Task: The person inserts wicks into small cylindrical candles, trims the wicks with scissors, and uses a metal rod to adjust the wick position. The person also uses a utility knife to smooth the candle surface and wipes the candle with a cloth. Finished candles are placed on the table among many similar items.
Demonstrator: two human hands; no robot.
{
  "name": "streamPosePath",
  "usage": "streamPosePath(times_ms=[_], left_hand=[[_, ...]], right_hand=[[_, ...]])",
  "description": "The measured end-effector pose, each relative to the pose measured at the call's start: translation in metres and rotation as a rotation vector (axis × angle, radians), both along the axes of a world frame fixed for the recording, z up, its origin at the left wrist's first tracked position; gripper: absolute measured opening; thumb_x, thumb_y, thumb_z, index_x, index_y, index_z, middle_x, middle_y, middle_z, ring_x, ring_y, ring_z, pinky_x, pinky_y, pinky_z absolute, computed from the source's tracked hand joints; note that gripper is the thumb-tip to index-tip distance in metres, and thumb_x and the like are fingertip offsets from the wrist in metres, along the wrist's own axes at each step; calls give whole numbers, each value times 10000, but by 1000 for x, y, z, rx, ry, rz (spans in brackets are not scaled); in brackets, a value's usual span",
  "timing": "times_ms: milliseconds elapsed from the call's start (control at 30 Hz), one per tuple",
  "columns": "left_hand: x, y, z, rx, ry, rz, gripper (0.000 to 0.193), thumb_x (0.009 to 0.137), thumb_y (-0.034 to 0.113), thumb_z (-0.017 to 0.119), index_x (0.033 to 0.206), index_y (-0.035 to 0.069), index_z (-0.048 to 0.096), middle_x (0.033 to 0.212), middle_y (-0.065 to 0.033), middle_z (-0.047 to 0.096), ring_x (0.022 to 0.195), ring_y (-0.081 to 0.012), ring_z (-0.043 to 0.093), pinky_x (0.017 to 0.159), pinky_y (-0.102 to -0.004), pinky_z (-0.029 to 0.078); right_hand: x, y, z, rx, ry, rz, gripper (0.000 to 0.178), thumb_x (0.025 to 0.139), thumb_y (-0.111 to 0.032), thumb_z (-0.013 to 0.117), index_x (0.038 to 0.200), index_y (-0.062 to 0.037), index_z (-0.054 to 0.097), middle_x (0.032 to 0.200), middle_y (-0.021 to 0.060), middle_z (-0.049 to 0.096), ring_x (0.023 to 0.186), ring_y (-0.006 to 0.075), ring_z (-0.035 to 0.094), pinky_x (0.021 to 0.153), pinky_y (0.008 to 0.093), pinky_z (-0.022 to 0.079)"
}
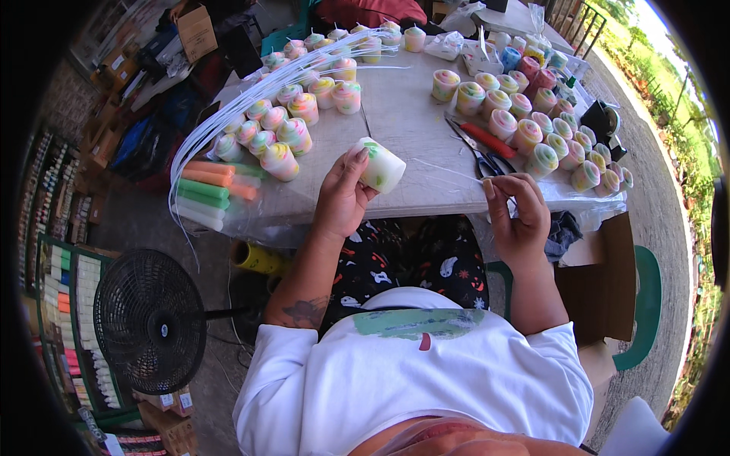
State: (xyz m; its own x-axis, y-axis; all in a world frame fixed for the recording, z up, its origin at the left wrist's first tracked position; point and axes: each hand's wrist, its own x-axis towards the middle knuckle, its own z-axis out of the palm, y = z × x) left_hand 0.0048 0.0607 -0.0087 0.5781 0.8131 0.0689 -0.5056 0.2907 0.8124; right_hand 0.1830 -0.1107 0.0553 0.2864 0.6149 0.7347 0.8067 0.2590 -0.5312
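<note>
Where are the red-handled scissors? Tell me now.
In the head view, the scissors lie on the table, to the person's right, just beyond the right hand and beside the right-hand cluster of swirled candles.

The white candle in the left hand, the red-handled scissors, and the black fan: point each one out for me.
white candle point(380, 165): head view, on its side wall past the fingers.
red-handled scissors point(487, 140): head view, on the red handle.
black fan point(149, 321): head view, on the grille's hub.
</note>
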Motion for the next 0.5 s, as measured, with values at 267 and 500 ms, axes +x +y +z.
streamPosePath(times_ms=[267,500], left_hand=[[-32,29,-19,555,386,349,524,783,43,710,1252,-1,481,1213,-106,516,1090,-173,528,949,-330,450],[-103,12,38,453,-36,425,530,842,161,560,1308,-56,430,1259,-160,503,1147,-246,515,994,-395,420]], right_hand=[[8,19,-34,-359,292,90,129,910,-108,589,1009,-33,555,741,131,638,644,263,638,592,339,498],[-83,59,-76,-596,-4,615,163,887,-188,574,952,-55,506,677,162,624,631,366,627,561,461,485]])
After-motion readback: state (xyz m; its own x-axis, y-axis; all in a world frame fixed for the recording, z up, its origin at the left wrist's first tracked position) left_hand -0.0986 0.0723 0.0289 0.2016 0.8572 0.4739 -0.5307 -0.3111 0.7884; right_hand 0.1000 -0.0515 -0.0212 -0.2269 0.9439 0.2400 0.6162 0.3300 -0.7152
